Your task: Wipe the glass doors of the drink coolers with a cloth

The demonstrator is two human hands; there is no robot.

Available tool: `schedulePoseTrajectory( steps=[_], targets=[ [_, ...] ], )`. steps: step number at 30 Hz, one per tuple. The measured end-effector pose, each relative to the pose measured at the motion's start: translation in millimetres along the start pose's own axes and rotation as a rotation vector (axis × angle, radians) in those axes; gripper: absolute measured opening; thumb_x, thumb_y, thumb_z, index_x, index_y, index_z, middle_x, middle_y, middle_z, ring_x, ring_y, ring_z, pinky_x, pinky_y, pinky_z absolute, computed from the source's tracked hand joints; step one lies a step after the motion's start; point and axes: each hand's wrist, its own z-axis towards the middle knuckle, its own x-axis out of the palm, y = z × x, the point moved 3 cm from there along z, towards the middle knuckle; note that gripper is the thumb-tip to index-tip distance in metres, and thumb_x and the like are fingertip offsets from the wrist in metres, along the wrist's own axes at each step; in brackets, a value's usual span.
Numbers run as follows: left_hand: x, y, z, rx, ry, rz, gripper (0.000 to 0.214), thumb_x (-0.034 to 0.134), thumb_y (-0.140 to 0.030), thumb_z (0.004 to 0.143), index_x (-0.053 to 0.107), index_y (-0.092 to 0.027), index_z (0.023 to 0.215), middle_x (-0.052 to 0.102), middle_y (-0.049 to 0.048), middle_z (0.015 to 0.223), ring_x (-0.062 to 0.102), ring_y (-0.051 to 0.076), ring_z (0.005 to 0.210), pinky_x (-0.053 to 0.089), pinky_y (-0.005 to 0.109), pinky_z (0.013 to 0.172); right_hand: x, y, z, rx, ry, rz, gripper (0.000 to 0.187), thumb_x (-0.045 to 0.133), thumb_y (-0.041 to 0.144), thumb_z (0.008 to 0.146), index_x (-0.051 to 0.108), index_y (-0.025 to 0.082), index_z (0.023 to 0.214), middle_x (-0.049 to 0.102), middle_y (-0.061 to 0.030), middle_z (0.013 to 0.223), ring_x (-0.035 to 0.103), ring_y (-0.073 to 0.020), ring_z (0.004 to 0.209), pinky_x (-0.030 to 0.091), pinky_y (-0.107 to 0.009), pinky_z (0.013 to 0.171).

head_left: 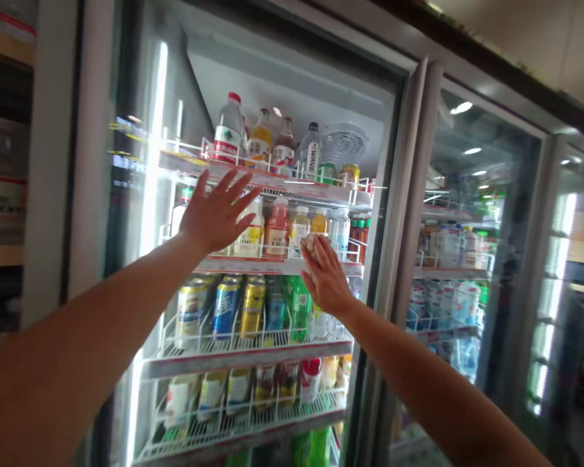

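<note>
A drinks fridge stands in front of me with its glass door (141,214) shut. My left hand (217,211) lies flat on the glass with its fingers spread, level with the second shelf. My right hand (324,272) presses a small crumpled whitish cloth or tissue (311,244) against the glass, fingers laid over it. Behind the glass, bottles (277,227) stand on the upper shelves and cans (226,306) on the shelf below.
A second fridge door (460,259) adjoins on the right, with more bottles behind it, and a third door stands beyond. The metal door frame (411,214) runs between the first two. Wooden shelving (2,162) sits at the far left.
</note>
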Motion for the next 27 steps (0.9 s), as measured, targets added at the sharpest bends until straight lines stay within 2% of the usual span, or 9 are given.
schedulePoseTrajectory(
  steps=[2,4,8,11,13,15,19,22,27],
  targets=[
    [0.4,-1,-2,0.003,-0.005,-0.009,0.046,0.026,-0.046,0.111,0.027,-0.031,0.155,0.007,-0.0113,0.166,0.009,0.025,0.154,-0.007,0.057,0.125,0,-9,12,-0.044,-0.011,-0.006,0.051,0.036,0.015,0.1,0.041,0.017,0.151,0.034,-0.0115,0.159,0.017,-0.0242,0.154,0.029,-0.047,0.125],
    [-0.6,-1,-2,-0.02,-0.031,-0.02,0.046,0.031,-0.045,0.11,0.029,-0.031,0.154,0.008,-0.0124,0.166,0.007,0.026,0.154,-0.006,0.058,0.125,-5,-32,42,-0.025,-0.084,-0.003,0.054,0.032,0.011,0.099,0.037,0.015,0.153,0.039,-0.0115,0.157,0.022,-0.0218,0.153,0.029,-0.046,0.125],
    [-1.4,5,-4,-0.11,-0.127,0.042,0.053,0.035,-0.049,0.107,0.03,-0.028,0.155,0.01,-0.0061,0.167,0.004,0.029,0.154,-0.005,0.06,0.124,-19,-91,127,0.276,-0.401,0.005,0.06,0.034,0.017,0.096,0.026,0.008,0.155,0.037,-0.0159,0.157,0.032,-0.0225,0.149,0.031,-0.047,0.123],
    [2.0,9,-5,-0.185,-0.121,0.142,0.056,0.032,-0.049,0.106,0.032,-0.023,0.156,0.015,0.0022,0.166,0.005,0.032,0.154,0.0,0.063,0.124,-20,-112,165,0.48,-0.611,-0.003,0.058,0.035,0.021,0.092,0.037,0.003,0.148,0.044,-0.0205,0.151,0.038,-0.0254,0.144,0.033,-0.05,0.12],
    [4.8,9,-7,-0.202,-0.097,0.167,0.056,0.03,-0.049,0.106,0.032,-0.022,0.155,0.018,0.0029,0.166,0.007,0.032,0.154,0.002,0.064,0.123,-17,-113,171,0.52,-0.681,-0.011,0.056,0.036,0.024,0.092,0.044,0.002,0.143,0.048,-0.0205,0.147,0.041,-0.0268,0.142,0.034,-0.051,0.12],
    [5.6,9,-9,-0.191,-0.095,0.185,0.055,0.029,-0.049,0.107,0.032,-0.023,0.155,0.02,0.0019,0.166,0.009,0.032,0.154,0.004,0.063,0.123,-14,-109,167,0.47,-0.696,-0.014,0.055,0.036,0.026,0.093,0.048,0.005,0.141,0.051,-0.0178,0.146,0.043,-0.0261,0.14,0.035,-0.049,0.12],
    [-4.1,9,-3,-0.208,-0.127,0.214,0.052,0.031,-0.048,0.106,0.041,-0.025,0.151,0.034,0.003,0.16,0.021,0.031,0.151,0.012,0.059,0.123,-15,-98,156,0.301,-0.601,-0.039,0.051,0.035,0.027,0.096,0.051,0.011,0.141,0.054,-0.0134,0.145,0.044,-0.0229,0.141,0.036,-0.046,0.119],
    [-18.1,14,24,-0.264,-0.164,0.201,0.052,0.032,-0.046,0.105,0.047,-0.022,0.148,0.046,0.0089,0.151,0.035,0.032,0.143,0.023,0.055,0.12,-18,-95,156,0.315,-0.563,-0.05,0.05,0.036,0.024,0.094,0.052,0.014,0.141,0.054,-0.0101,0.146,0.044,-0.0222,0.141,0.035,-0.045,0.119],
    [-22.1,25,89,-0.367,-0.222,0.228,0.057,0.034,-0.04,0.103,0.034,-0.022,0.157,0.025,0.0074,0.164,0.019,0.033,0.151,0.01,0.06,0.122,-19,-102,157,0.545,-0.7,-0.008,0.053,0.038,0.027,0.093,0.048,0.013,0.143,0.052,-0.0145,0.147,0.045,-0.0292,0.138,0.032,-0.056,0.116]
  ],
)
